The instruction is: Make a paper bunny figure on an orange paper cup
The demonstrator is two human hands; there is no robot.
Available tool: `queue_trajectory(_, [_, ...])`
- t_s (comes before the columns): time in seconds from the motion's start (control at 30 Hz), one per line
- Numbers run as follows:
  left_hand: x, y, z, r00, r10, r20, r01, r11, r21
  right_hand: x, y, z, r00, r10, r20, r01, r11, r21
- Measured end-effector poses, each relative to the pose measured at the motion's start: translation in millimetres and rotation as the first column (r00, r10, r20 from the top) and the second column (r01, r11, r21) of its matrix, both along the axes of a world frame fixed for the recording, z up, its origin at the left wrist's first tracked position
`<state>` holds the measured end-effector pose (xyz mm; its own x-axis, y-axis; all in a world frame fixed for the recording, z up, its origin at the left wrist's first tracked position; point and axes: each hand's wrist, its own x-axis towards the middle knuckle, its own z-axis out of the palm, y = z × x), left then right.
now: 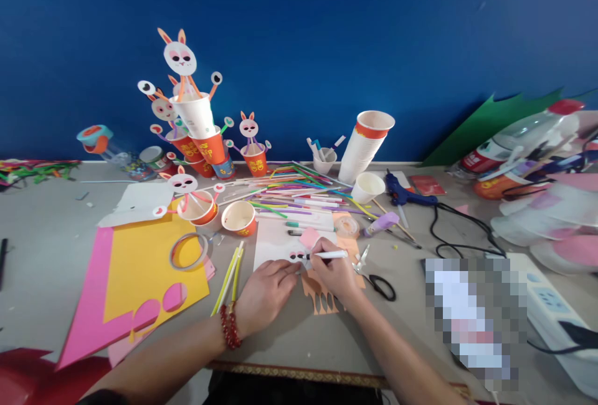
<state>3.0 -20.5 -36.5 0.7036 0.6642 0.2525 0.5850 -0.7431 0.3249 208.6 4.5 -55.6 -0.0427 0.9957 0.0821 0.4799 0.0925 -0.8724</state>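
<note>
My right hand (335, 275) grips a white marker (332, 255), its tip pointing left at two small black ovals (296, 256) on a white sheet of paper (271, 240). Lying flat with fingers stretched out, my left hand (270, 296) rests on the sheet's lower edge, just below the ovals. A pink paper piece (309, 238) sits above the marker tip. Orange cut paper (322, 299) shows between my hands, partly covered by the right one. Black-handled scissors (382, 286) lie to the right of it. Two more markers (311, 226) lie across the sheet.
Paper cups with rabbit faces (180, 58) stand at the back left. Yellow card (154, 255) and a tape roll (188, 252) lie left. Coloured sticks (299, 190), stacked cups (367, 146), a glue gun (408, 196) and its cord are behind; a power strip (549, 299) is right.
</note>
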Motion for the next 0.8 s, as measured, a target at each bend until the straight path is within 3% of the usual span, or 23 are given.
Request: queue_trajectory(0.8, [-0.5,-0.3,-1.8,1.000,0.000,-0.010,0.000,1.000,0.000,0.1,1.0,0.4,0.999,-0.031,-0.012,0.032,0.999,0.034])
